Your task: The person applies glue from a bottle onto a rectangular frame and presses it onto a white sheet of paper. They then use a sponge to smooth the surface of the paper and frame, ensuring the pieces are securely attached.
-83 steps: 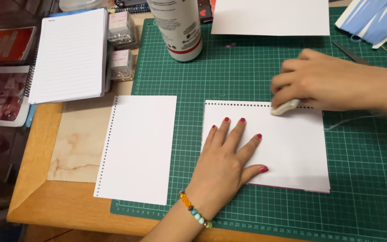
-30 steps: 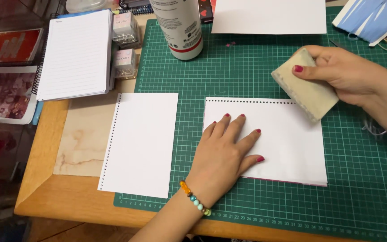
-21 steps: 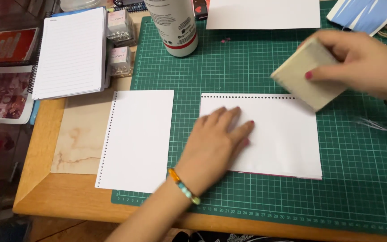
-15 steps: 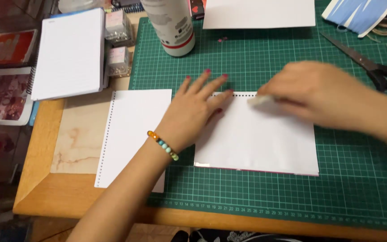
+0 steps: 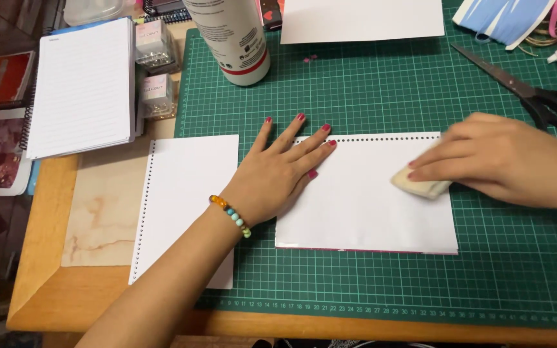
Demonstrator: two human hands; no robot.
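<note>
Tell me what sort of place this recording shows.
Most likely a home craft or bookbinding desk. A green cutting mat covers the wooden table, with scissors and a glue bottle at the back, while the hands press punched white sheets.

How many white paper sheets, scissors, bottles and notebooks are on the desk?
Loose white sheets: 3 – one under both hands, one left of it, one at the top edge
Scissors: 1
Bottle: 1
Spiral notebook: 1
Total: 6
</note>
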